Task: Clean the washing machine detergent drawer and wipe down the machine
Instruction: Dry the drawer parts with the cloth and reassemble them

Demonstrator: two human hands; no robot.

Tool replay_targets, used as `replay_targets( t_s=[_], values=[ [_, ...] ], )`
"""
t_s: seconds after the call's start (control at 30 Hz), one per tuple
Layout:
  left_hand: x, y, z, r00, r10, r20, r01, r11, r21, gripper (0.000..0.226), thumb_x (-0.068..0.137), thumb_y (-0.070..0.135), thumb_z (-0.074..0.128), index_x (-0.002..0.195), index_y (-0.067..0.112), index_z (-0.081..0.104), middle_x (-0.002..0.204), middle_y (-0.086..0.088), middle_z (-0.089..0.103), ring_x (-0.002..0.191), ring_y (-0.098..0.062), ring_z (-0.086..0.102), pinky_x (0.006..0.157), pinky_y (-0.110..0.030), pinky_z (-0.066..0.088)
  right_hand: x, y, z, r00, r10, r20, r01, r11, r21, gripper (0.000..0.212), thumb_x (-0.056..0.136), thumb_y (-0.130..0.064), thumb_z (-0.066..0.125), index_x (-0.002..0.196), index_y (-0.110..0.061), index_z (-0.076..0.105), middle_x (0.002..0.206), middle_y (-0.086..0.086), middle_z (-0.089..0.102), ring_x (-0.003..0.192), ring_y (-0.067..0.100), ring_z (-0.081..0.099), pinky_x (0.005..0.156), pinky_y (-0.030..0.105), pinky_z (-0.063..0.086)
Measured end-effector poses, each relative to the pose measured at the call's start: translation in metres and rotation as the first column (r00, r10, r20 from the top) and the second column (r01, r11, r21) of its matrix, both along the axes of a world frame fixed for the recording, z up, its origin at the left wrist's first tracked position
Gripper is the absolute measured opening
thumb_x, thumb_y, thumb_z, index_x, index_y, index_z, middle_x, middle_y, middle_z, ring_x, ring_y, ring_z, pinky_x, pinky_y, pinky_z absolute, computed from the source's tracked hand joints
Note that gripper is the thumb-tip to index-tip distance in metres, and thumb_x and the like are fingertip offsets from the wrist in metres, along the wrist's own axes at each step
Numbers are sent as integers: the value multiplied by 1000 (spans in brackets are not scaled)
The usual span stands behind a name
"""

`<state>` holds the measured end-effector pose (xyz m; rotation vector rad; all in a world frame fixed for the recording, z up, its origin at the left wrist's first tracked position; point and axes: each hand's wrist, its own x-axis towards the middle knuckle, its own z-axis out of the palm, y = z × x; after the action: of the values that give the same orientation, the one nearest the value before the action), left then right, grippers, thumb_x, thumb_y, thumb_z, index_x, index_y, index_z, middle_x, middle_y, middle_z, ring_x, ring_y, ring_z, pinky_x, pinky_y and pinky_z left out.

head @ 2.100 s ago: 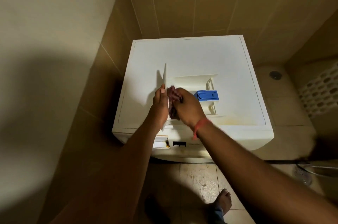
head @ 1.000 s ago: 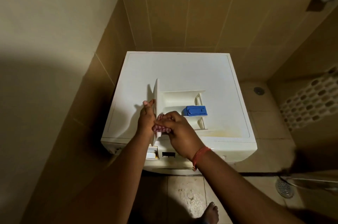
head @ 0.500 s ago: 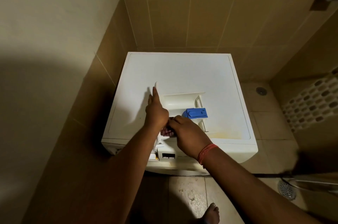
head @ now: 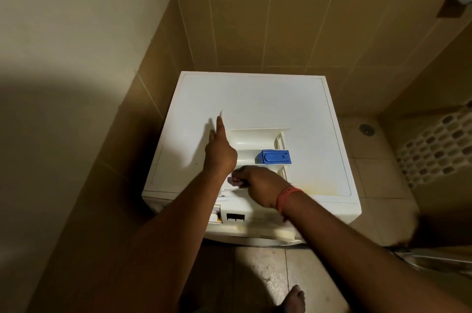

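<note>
The drawer lay on top of the washer, toward its front edge, with its white front panel stood on edge at the left and its compartments running off to the right. A blue insert sat in the middle compartment (the only strong colour on the white top).

The left hand steadied the drawer at that panel: its index finger lay straight along the panel's outer face, pointing away from the person, while the other fingers appeared to wrap the panel's near end, though the back of the hand hid them. The right hand, with a red thread round the wrist, was just beside it at the drawer's near left corner, its fingers closed on a small pinkish cloth pressed against the plastic.

Below the hands, the open drawer slot showed in the washer's front panel. The washer stood in a corner of brown-tiled walls. A bare foot rested on the tiled floor at the bottom edge, and a perforated basket stood at the right.
</note>
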<state>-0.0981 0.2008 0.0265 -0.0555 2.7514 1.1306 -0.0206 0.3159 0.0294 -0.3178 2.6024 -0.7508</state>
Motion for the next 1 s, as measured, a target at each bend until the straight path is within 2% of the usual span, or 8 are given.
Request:
replay_targets(
  t_s=[0.17,0.4,0.57,0.63,0.8,0.87,0.93,1.0],
  values=[
    [2,3,-1,1000,-3,1,3,1000,13,99,83,-17,45,157,30,-3,163,-7,19,135,-29,45,92,-27,46,-5,34,6,991,-68,118,12,905,425,33,93,-5,46,119,-12,65,115,8,66,103,26,63,92,37,52],
    [-3,2,-4,999,-17,-34,16,1000,-11,100,81,-17,43,157,30,-3,162,-7,22,128,-30,51,94,-33,50,-3,5,4,997,39,62,-39,999,7,44,90,-1,48,130,-15,62,135,4,57,122,23,54,106,38,42],
    [0,6,-3,1000,9,4,-9,999,-52,98,84,-13,45,156,30,-5,163,-9,18,136,-31,44,100,-38,49,-11,34,32,969,39,245,-153,872,464,39,94,-2,42,129,-14,56,116,8,61,102,26,60,90,35,50],
    [0,9,-3,1000,11,-4,-11,998,-54,99,85,-13,47,156,31,-5,163,-9,19,136,-31,43,101,-40,49,-13,20,27,979,42,199,-125,896,426,46,90,0,45,133,-14,53,122,10,62,107,29,62,92,39,52],
    [-2,7,-4,1000,7,0,-7,998,-61,98,85,-13,44,156,32,-6,163,-10,17,141,-32,35,106,-40,44,-6,15,8,989,113,100,-116,993,23,52,89,6,45,134,-15,59,143,1,50,130,18,47,111,33,37],
    [-2,7,-4,1000,6,19,-4,998,-56,96,86,-11,43,156,32,-6,163,-12,16,141,-33,35,105,-44,44,-6,31,11,984,58,170,-79,990,119,48,91,5,43,130,-17,61,139,0,54,123,18,52,107,30,41],
    [-1,9,-5,999,18,32,-16,999,-52,95,87,-10,42,156,33,-7,163,-12,14,141,-35,34,106,-46,43,-8,38,18,980,-2,198,-79,914,397,39,95,-3,43,126,-16,61,127,6,61,111,23,59,95,32,48],
    [-2,10,-5,999,26,34,-24,999,-47,96,87,-10,43,156,34,-7,163,-12,14,143,-35,32,106,-47,43,-7,25,22,991,-3,134,-57,898,436,40,93,-2,43,126,-17,60,124,7,62,108,26,61,94,35,49]
  ],
)
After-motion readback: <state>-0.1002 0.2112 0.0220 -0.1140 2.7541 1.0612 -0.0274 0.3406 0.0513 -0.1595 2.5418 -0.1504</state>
